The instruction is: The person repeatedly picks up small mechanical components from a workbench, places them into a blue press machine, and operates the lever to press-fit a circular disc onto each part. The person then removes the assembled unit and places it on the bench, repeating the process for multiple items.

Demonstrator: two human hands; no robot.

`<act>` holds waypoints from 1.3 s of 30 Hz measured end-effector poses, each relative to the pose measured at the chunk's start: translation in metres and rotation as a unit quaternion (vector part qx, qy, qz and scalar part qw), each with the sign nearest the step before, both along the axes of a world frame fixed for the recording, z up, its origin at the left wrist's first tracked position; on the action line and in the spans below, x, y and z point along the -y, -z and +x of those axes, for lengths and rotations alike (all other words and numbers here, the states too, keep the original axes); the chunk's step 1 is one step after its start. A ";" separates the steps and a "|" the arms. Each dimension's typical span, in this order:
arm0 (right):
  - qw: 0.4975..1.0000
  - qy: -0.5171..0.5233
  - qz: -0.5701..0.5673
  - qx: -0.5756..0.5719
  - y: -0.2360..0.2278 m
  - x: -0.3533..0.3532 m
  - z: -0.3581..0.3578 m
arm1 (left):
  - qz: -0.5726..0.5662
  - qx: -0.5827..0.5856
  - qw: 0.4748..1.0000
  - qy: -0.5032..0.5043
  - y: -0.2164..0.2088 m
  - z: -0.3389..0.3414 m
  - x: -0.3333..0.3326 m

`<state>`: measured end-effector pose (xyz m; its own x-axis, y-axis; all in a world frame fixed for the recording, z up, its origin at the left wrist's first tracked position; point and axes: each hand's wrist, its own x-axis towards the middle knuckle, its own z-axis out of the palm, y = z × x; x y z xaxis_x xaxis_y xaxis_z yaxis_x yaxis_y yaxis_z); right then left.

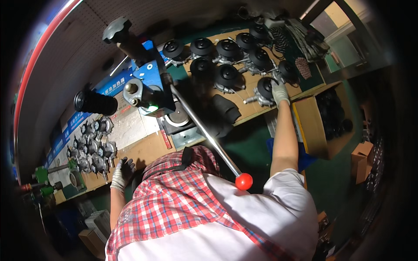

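Note:
My right hand, in a pale glove, reaches out to the far right and closes on the edge of a pump-like metal part with a black round pulley. This part lies at the front edge of a cardboard-covered bench. Its fingertips are partly hidden against the black disc. Near the bench's front edge on the left hovers my left hand, gloved with dark fingers, which are apart and hold nothing. Beside it stands a group of bare silver metal housings.
A blue lever press stands mid-bench; its long handle with a red ball slants toward me. Several more pulley parts fill the back right. A stack of black discs is left of the press. An open carton sits right.

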<state>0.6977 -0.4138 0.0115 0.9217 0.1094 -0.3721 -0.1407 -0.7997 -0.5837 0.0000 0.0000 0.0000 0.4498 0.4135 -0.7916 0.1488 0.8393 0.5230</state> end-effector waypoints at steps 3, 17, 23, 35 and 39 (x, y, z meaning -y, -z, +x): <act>0.997 -0.025 0.023 0.074 -0.013 -0.016 0.000 | -0.012 -0.020 0.997 -0.080 0.017 0.011 0.008; 0.996 0.080 -0.004 0.035 0.050 0.053 -0.182 | 0.477 -0.628 0.580 0.204 -0.038 0.041 -0.114; 0.933 -0.341 -0.096 -0.069 0.068 -0.044 -0.348 | 0.478 -0.524 0.647 0.280 -0.029 0.033 -0.141; 0.910 -0.383 -0.125 0.101 0.015 -0.446 -0.360 | 0.559 -0.296 0.656 0.411 0.011 0.012 -0.070; 0.902 -0.361 -0.211 0.110 0.056 -0.485 -0.332 | 0.620 -0.245 0.607 0.433 0.041 0.027 -0.065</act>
<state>0.3656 0.0711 -0.0449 0.7232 0.6028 -0.3371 0.5884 -0.7933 -0.1563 0.0271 0.0655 -0.0406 0.7594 0.6045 -0.2406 0.6461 -0.6573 0.3879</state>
